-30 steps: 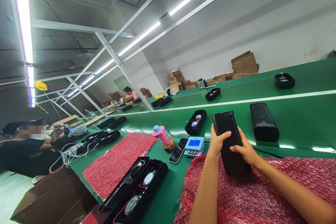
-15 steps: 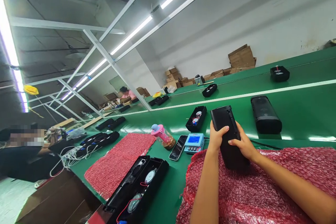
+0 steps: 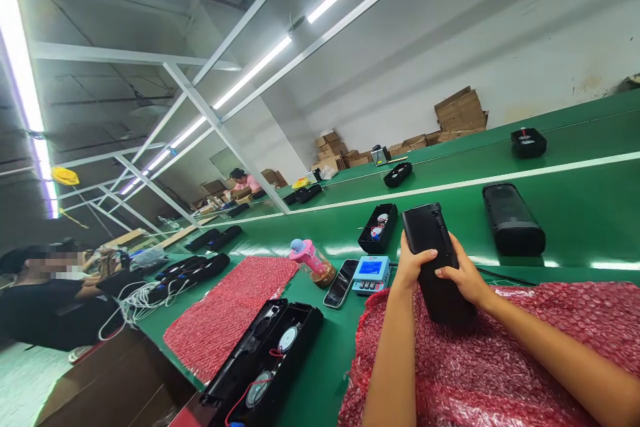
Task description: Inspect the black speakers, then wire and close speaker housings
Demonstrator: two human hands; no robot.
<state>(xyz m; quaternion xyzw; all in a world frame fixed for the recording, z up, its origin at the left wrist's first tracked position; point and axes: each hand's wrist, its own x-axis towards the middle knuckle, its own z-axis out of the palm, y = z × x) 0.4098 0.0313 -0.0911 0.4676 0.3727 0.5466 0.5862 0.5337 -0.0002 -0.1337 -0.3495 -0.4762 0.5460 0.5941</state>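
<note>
Both my hands grip a black speaker housing (image 3: 433, 260) that stands on end on red bubble wrap (image 3: 480, 367). My left hand (image 3: 413, 267) wraps its left side with the thumb across the front. My right hand (image 3: 465, 275) clasps its right side. Just left of it lie a small blue meter box (image 3: 370, 273) and a phone (image 3: 341, 283). A pink bottle (image 3: 311, 261) stands beside the phone.
The green conveyor belt (image 3: 575, 213) carries another black speaker (image 3: 513, 220) and open black shells (image 3: 377, 227). An open speaker half with drivers (image 3: 265, 360) lies at the bench's near edge beside a second red bubble sheet (image 3: 230, 313). Other people work at left and far back.
The speakers on the belt have drifted slightly to the right. My hands keep their grip on the housing, almost unmoved.
</note>
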